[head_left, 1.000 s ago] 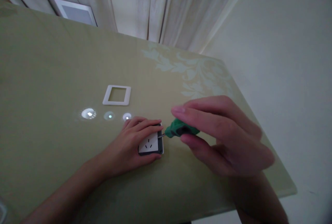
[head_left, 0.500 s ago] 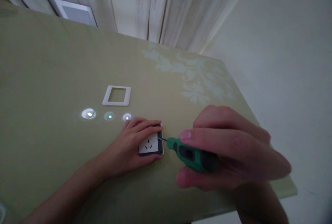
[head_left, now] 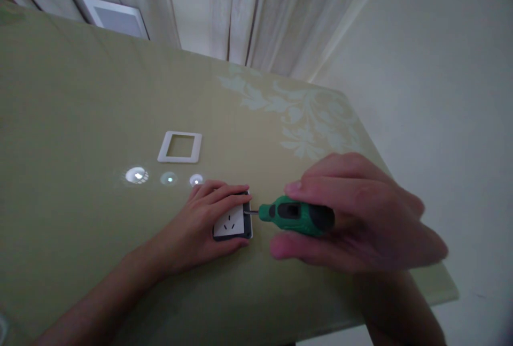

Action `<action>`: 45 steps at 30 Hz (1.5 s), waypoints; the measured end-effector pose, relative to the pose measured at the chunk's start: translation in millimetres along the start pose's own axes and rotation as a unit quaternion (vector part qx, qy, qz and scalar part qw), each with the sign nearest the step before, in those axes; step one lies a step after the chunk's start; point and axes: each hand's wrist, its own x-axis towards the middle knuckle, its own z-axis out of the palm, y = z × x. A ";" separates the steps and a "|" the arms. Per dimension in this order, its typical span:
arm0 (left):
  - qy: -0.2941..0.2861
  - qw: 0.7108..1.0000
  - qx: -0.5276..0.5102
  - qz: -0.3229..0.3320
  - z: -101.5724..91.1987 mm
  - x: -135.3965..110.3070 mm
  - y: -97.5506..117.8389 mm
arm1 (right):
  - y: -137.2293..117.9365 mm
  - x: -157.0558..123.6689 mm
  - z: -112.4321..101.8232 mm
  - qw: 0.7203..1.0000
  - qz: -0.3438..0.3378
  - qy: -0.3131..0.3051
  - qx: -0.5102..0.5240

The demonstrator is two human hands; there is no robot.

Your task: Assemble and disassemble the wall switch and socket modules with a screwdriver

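Observation:
A white wall socket (head_left: 232,223) with a dark surround lies on the table, its slots facing up. My left hand (head_left: 206,217) is wrapped over it, fingers along the far edge and thumb at the near edge, covering much of its left part. In my right hand (head_left: 360,212) is a screwdriver (head_left: 294,211) with a green and black handle. Its thin metal shaft points left, and the tip meets the dark right border of the socket. What exactly the tip touches is too small to tell.
A white square frame (head_left: 179,160) lies on the glossy table (head_left: 100,94) beyond my left hand. Light reflections shine near it. Curtains (head_left: 240,9) hang behind the far edge, with a pale framed panel (head_left: 118,17) there. A wall (head_left: 449,94) stands on the right.
My right hand and the screwdriver's handle have shifted up slightly, so the shaft lies more level in view. My left hand and the socket stay in place.

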 end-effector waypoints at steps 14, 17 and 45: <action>0.005 1.000 0.009 0.006 1.7 -0.3 -1.9 | -18.2 -17.6 -3.0 0.993 0.112 -0.039 0.013; 0.005 1.000 0.008 0.007 0.7 0.1 -1.6 | -12.6 -7.4 -8.6 0.996 0.058 -0.065 0.002; 0.005 1.000 0.014 0.008 0.2 -0.1 -1.1 | 0.4 -8.8 5.1 0.996 -0.032 -0.023 -0.083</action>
